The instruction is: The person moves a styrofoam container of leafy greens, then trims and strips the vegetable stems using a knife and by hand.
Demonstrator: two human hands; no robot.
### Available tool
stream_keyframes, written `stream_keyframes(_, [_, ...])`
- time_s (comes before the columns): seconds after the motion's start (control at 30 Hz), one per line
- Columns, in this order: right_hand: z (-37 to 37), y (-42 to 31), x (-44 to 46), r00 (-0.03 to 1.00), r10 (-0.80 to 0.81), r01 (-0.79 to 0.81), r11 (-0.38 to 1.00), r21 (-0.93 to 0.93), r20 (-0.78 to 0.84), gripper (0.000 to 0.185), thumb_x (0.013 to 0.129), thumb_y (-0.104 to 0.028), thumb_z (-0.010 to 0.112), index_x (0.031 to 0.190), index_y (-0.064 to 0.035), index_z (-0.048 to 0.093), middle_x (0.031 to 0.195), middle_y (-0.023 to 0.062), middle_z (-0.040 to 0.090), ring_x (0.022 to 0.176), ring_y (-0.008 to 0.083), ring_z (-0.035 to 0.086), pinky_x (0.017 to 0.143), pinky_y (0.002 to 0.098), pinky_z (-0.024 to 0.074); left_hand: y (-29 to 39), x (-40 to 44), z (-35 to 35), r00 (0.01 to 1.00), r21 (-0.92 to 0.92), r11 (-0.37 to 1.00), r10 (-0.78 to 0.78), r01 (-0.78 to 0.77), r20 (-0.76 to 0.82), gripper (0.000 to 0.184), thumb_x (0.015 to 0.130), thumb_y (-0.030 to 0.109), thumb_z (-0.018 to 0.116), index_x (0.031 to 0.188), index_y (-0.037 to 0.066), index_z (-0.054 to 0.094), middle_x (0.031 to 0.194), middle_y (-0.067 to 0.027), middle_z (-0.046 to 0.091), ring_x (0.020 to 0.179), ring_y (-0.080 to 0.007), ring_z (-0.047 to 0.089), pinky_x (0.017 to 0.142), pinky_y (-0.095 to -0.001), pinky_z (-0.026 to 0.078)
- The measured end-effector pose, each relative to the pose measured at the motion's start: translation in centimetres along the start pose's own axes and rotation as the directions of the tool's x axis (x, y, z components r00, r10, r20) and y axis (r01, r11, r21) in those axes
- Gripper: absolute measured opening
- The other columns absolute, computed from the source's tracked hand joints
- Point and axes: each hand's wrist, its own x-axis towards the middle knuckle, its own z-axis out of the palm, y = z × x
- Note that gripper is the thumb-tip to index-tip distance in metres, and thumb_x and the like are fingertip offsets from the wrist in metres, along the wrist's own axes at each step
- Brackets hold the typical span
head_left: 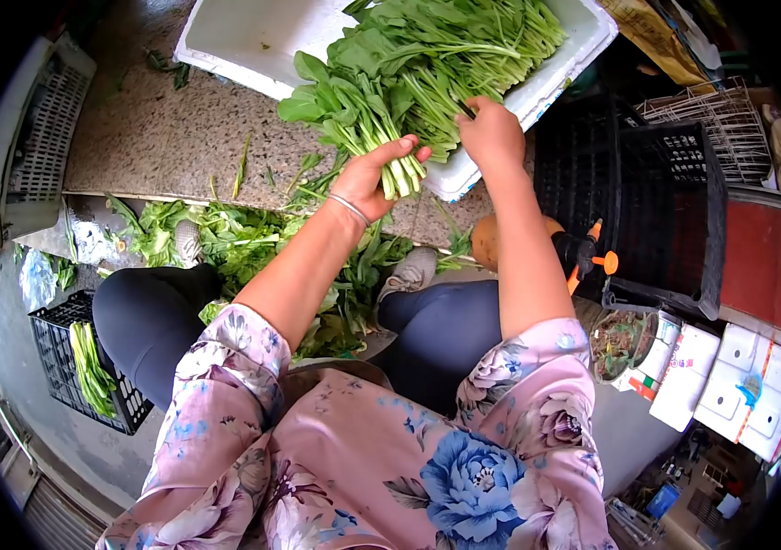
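Note:
My left hand point(374, 174) is wrapped round a bunch of leafy greens point(358, 115), its pale cut stems pointing toward me. A white foam box point(253, 41) stands tilted in front, with a large heap of the same greens point(445, 60) filling its middle and right side. My right hand point(491, 136) is at the near edge of that heap, fingers closed on green stalks point(441, 105). A small dark bit shows by its fingertips, too small to name. The stone ledge point(170, 137) under the box carries loose leaf scraps.
Discarded leaves point(243, 234) cover the floor around my shoes. A black crate point(60, 344) with a bunch of greens point(89, 367) is at left. Black crates point(665, 192), an orange-brown round object point(487, 243) and white foam boxes point(743, 385) stand at right.

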Motion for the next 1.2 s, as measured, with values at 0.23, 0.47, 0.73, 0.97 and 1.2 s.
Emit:
stream_keyframes(0.23, [3.2,-1.3,1.2,0.984,0.175,-0.133,0.820,-0.556,0.023,0.035,0.079,-0.011,0.053,0.112,-0.0006,0.049,0.104,0.0153,0.060,0.093,0.0259,0.060,0.074,0.0329,0.0502,0.1,-0.5,-0.5,1.000,-0.044,0.999,0.020,-0.020,0.010,0.021,0.077,0.005,0.064,0.095,0.002,0.054,0.091,-0.0082,0.060,0.088,-0.0221,0.060,0.078,-0.0372,0.049])
stream_keyframes(0.47, [0.8,-1.8,1.0,0.959,0.224,-0.101,0.839,-0.535,0.171,0.021,0.072,-0.018,0.061,0.090,-0.0076,0.065,0.094,0.0116,0.063,0.086,0.0266,0.062,0.072,0.0326,0.0499,0.5,-1.4,-0.9,0.997,-0.094,0.995,0.026,-0.020,0.067,0.018,0.077,0.002,0.061,0.093,0.006,0.053,0.089,-0.0031,0.061,0.093,-0.0234,0.059,0.084,-0.0423,0.046])
stream_keyframes(0.73, [-1.6,1.5,0.5,0.898,0.037,-0.170,0.948,0.269,0.438,0.032,0.059,-0.021,0.071,0.078,0.0029,0.062,0.069,0.0059,0.059,0.061,0.0127,0.052,0.057,0.0267,0.0414,0.1,-0.9,-1.0,0.998,-0.102,0.994,0.052,-0.048,0.037,0.033,0.077,0.004,0.059,0.108,-0.002,0.048,0.112,-0.0122,0.055,0.100,-0.0250,0.055,0.085,-0.0382,0.046])
stream_keyframes(0.97, [-1.7,-0.5,-1.7,0.805,-0.136,-0.063,0.948,0.312,0.577,0.023,0.070,-0.019,0.070,0.079,0.0004,0.062,0.072,0.0029,0.060,0.062,0.0082,0.053,0.055,0.0223,0.0409,-0.2,-0.1,0.3,0.995,-0.073,0.997,0.039,-0.033,0.087,0.025,0.079,0.012,0.057,0.100,-0.001,0.053,0.096,-0.0116,0.060,0.086,-0.0228,0.060,0.082,-0.0348,0.049])
stream_keyframes(1.2, [-2.7,-1.5,-2.9,0.850,-0.007,-0.246,0.879,0.409,0.526,0.035,0.083,-0.034,0.059,0.080,0.0013,0.058,0.066,0.0017,0.056,0.052,0.0063,0.046,0.045,0.0214,0.0344,0.3,0.8,0.5,0.987,-0.065,0.998,-0.014,0.025,0.161,0.031,0.080,0.012,0.055,0.107,-0.002,0.049,0.101,-0.0159,0.059,0.093,-0.0254,0.059,0.087,-0.0350,0.047])
